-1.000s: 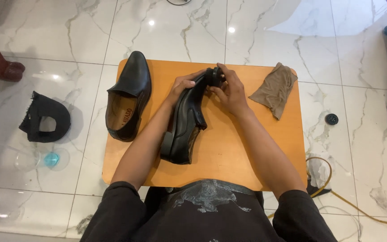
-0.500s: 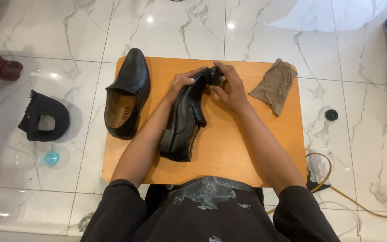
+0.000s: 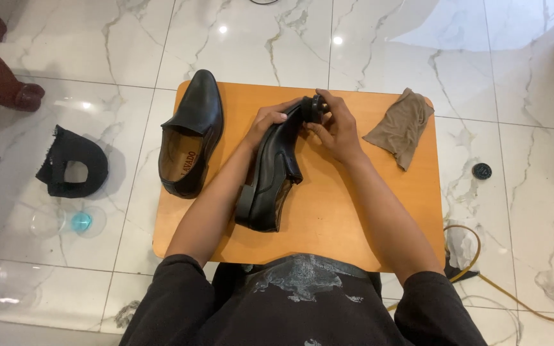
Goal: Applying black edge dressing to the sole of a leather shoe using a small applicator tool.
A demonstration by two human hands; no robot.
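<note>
left hand (image 3: 265,123): fingers wrapped over the upper of the held shoe, near its toe end.
right hand (image 3: 335,128): fingers closed narrow around a small dark round object (image 3: 316,106) pressed at the shoe's toe; what the object is cannot be told.
held shoe (image 3: 274,173): black leather, lying on its side at the middle of the desk (image 3: 354,218), heel toward the near edge, toe toward the far edge.
handling, judged: leather looks smooth and glossy, likely slippery on the upper; sole and heel block look stiff, upper gives somewhat. moderate weight. firmest hold appears to be across the upper, or at the heel block.
second shoe (image 3: 190,131): black, upright on its sole at the far left corner of the desk, opening facing up, well apart from the held shoe.
label: gold lettering printed on the tan insole of the second shoe.
cloth (image 3: 400,126): brown, crumpled, soft, at the far right corner.
floor (image 3: 97,64): white marble; black curved piece (image 3: 72,161) left of the desk, small black round cap (image 3: 481,170) to the right.
</note>
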